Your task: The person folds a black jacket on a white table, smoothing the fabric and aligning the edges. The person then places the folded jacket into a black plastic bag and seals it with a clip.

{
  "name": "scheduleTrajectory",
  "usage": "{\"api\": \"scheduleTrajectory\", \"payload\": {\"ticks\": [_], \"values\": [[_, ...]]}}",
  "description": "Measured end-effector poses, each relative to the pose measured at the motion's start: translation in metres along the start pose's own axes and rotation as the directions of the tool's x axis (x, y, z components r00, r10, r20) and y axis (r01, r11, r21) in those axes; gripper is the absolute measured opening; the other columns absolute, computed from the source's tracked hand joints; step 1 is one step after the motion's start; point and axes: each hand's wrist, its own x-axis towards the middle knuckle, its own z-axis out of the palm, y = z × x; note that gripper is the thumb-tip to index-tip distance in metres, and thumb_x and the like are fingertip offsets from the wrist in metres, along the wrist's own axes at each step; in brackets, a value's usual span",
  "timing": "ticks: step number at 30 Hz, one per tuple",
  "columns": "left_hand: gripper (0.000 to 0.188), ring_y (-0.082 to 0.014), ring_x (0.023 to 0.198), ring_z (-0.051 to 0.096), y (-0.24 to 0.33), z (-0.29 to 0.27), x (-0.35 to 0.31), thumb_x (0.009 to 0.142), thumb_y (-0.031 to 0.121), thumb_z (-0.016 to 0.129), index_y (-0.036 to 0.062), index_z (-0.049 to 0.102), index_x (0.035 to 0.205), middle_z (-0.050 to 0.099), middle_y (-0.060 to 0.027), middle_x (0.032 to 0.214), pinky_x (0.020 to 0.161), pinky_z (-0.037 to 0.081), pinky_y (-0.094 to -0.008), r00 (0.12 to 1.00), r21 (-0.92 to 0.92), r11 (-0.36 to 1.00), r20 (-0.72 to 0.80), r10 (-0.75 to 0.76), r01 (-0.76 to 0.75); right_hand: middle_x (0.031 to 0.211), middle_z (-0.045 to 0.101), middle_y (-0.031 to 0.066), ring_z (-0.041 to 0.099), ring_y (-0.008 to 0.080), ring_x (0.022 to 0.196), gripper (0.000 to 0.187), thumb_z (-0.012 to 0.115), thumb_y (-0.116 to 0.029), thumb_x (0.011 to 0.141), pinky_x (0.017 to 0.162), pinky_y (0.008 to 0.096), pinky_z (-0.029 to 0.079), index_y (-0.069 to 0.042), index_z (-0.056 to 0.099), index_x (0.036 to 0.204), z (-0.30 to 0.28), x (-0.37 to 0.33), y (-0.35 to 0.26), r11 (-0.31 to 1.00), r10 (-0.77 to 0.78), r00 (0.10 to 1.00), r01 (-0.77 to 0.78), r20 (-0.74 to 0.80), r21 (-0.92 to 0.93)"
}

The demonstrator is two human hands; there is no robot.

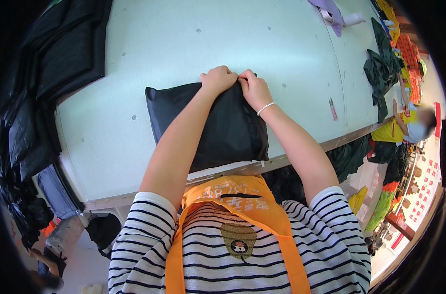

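Note:
A black, folded fabric bundle or pouch point(225, 130) lies flat on the pale table point(159, 49), close to its front edge. Both my hands meet at the bundle's far right corner. My left hand point(219, 78) is closed at the far edge, its fingers curled and partly hidden. Beside it, my right hand point(253, 88), with a beaded bracelet at the wrist, pinches the black fabric at that corner. What the left fingers grip, if anything, does not show.
Stacked black folded pieces point(68, 49) cover the table's left end. A pink-handled small tool point(333, 109) lies to the right. Farther right are a purple cloth point(330, 14), a dark green garment point(379, 66) and another person in yellow point(397, 128).

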Motion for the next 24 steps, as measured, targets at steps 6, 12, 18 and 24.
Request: {"api": "scheduleTrajectory", "payload": {"ticks": [6, 12, 18, 24], "values": [[0.033, -0.023, 0.094, 0.062, 0.002, -0.003, -0.002, 0.083, 0.044, 0.056, 0.014, 0.066, 0.093, 0.068, -0.0049, 0.093, 0.091, 0.034, -0.0451, 0.999, -0.002, 0.999, -0.012, 0.044, -0.044, 0.076, 0.064, 0.0171, 0.061, 0.0372, 0.07, 0.008, 0.054, -0.013, 0.089, 0.061, 0.0434, 0.047, -0.006, 0.053, 0.091, -0.008, 0.0, -0.003, 1.0, 0.004, 0.999, -0.004, 0.046, 0.002], [0.03, -0.0243, 0.092, 0.063, -0.004, 0.011, 0.001, 0.085, 0.042, 0.056, 0.0136, 0.065, 0.09, 0.068, -0.0056, 0.092, 0.089, 0.036, -0.0456, 0.99, 0.077, 0.995, -0.122, 0.069, -0.06, 0.068, 0.061, 0.0148, 0.06, 0.036, 0.064, 0.009, 0.053, -0.016, 0.089, 0.055, 0.0443, 0.046, -0.007, 0.051, 0.086, -0.057, -0.066, -0.036, 0.979, -0.106, 0.966, 0.143, 0.237, -0.147], [0.03, -0.0254, 0.093, 0.062, 0.001, 0.005, 0.0, 0.086, 0.041, 0.056, 0.0139, 0.066, 0.091, 0.068, -0.0067, 0.093, 0.088, 0.038, -0.0458, 0.992, 0.055, 0.997, -0.105, 0.065, -0.059, 0.072, 0.064, 0.0114, 0.063, 0.0314, 0.063, 0.005, 0.058, -0.011, 0.087, 0.051, 0.0383, 0.048, -0.007, 0.054, 0.086, -0.056, -0.148, -0.042, 0.973, -0.13, 0.984, 0.15, 0.123, -0.175], [0.101, -0.0358, 0.123, 0.046, 0.022, -0.009, -0.055, 0.068, 0.075, 0.057, 0.0019, 0.04, 0.135, 0.054, -0.0217, 0.125, 0.103, 0.031, -0.0511, 0.98, 0.272, 0.951, -0.09, 0.18, -0.149, 0.078, 0.065, 0.0126, 0.064, 0.0315, 0.07, 0.003, 0.061, -0.008, 0.084, 0.057, 0.0356, 0.05, -0.007, 0.061, 0.087, -0.038, -0.169, -0.042, 0.999, -0.031, 0.981, 0.028, -0.191, -0.02]]}}
